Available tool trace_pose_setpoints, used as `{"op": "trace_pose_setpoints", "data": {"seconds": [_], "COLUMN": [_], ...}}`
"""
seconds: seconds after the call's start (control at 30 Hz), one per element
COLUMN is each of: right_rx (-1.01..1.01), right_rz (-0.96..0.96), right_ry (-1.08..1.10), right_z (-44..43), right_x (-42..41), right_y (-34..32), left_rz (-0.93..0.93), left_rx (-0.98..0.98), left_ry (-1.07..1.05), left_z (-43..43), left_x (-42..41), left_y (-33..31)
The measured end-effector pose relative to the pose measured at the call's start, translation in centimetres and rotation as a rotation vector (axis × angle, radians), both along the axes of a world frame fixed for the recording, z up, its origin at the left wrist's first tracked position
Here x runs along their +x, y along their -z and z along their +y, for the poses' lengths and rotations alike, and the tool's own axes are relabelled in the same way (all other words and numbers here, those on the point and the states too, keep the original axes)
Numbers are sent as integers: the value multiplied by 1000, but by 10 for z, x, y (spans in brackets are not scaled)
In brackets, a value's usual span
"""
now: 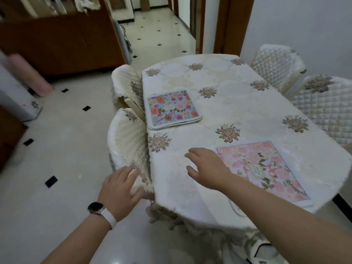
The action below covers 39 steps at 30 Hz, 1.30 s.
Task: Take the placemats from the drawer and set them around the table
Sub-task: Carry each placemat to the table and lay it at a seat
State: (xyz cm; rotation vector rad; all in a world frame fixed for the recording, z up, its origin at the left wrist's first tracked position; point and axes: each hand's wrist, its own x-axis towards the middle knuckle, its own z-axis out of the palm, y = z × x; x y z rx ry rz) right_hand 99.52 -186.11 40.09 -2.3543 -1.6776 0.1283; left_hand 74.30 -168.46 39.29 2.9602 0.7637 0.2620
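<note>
A stack of floral placemats (173, 109) with white borders lies on the table (234, 103) near its left edge. A single pink floral placemat (266, 168) lies flat at the near right end of the table. My right hand (206, 167) hovers open over the cream tablecloth, just left of the pink placemat, holding nothing. My left hand (119, 189), with a watch on the wrist, is open beside the table's near left corner, close to a chair back. Both hands are empty.
Cream quilted chairs stand around the table: two on the left (126, 141), (127, 84) and two on the far right (278, 67), (327, 105). A brown wooden cabinet (62, 42) is at the back left. Tiled floor (62, 168) spreads to the left; a doorway opens behind.
</note>
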Motion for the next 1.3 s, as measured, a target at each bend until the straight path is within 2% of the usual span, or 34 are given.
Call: {"op": "trace_pose_setpoints", "data": {"seconds": [0.37, 0.53, 0.7, 1.07, 1.3], "right_rx": [-59, -49, -90, -44, -39], "right_rz": [-107, -124, -128, -121, -56], "right_ry": [-180, -215, -262, -375, -395], "right_z": [178, 248, 290, 394, 483], "right_x": [-151, -217, -250, -276, -254], "right_y": [-37, -42, -42, -31, -7], "left_rz": [-59, -74, -93, -117, -50], "left_rx": [-108, -93, -72, -88, -97], "left_ry": [-168, -237, -292, -447, -465], "left_z": [150, 209, 242, 297, 370], "left_x": [-159, -233, -276, -323, -289], "left_y": [-5, -4, -6, -1, 4]}}
